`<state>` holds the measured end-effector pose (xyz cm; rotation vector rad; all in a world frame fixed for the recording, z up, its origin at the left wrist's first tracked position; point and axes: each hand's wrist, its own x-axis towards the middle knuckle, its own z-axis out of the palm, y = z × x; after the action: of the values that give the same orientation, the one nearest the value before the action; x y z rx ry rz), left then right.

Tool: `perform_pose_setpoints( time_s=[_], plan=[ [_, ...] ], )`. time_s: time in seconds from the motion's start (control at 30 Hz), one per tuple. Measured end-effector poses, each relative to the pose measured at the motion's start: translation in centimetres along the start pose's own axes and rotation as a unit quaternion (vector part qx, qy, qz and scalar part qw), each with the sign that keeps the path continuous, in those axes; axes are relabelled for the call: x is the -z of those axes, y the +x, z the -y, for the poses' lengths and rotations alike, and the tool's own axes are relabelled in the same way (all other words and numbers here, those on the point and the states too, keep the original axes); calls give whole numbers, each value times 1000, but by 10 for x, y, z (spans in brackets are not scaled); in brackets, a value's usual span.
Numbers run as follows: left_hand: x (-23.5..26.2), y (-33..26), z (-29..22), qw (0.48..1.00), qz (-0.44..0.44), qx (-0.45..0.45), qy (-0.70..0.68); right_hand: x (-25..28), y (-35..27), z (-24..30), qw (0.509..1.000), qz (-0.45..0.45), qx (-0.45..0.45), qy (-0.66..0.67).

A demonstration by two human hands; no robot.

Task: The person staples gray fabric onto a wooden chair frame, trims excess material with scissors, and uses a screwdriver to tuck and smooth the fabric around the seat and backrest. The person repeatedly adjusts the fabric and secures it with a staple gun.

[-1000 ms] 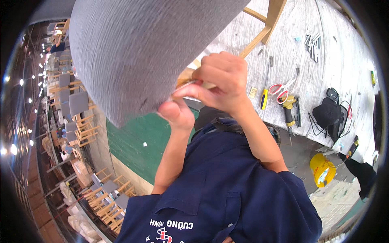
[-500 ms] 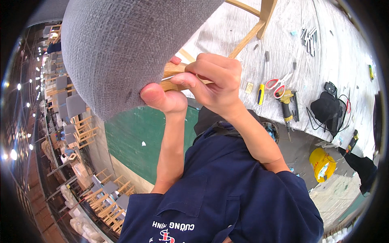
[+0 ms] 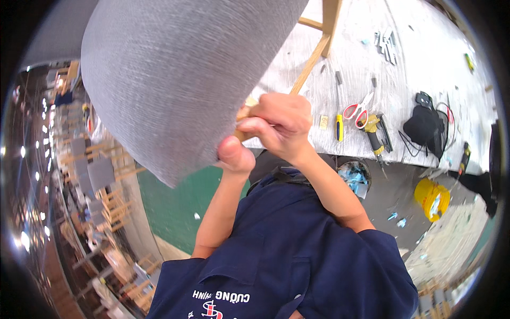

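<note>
A grey fabric-covered chair point(image 3: 186, 80) with a wooden frame fills the upper left, tilted toward me. One wooden leg point(image 3: 311, 64) slopes down beyond my hands. My left hand point(image 3: 236, 155) is closed on the chair's lower corner, its thumb against the fabric edge and its other fingers mostly hidden behind. Right beside it, my right hand point(image 3: 281, 125) is closed with curled fingers and thumb at a short piece of the wooden frame point(image 3: 244, 133). What its fingertips pinch, if anything, is hidden.
On the plastic-covered table point(image 3: 297, 48) lie red-handled scissors point(image 3: 358, 112), a yellow-handled screwdriver point(image 3: 339, 127), a staple gun point(image 3: 374, 135), metal strips point(image 3: 388, 47) and a black bag point(image 3: 422, 127). A yellow bucket point(image 3: 431, 199) stands below. Chairs point(image 3: 101, 173) line the left.
The chair's corner and my left hand sit lower and farther right in view, and my hands are closer together. A thin pale strip between my right fingers earlier no longer shows.
</note>
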<state>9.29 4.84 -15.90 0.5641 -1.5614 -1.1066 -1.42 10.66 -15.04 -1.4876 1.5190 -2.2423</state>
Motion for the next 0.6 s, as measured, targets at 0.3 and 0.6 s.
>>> perform_pose_setpoints(
  time_s=[0.3, 0.6],
  plan=[
    [-14, 27, 19, 958, 281, -29, -40, 45, -108, 7, 916, -266, -229, -194],
    [-22, 42, 4, 857, 430, 36, -282, -14, -136, 69, 842, -450, -201, -218]
  ],
)
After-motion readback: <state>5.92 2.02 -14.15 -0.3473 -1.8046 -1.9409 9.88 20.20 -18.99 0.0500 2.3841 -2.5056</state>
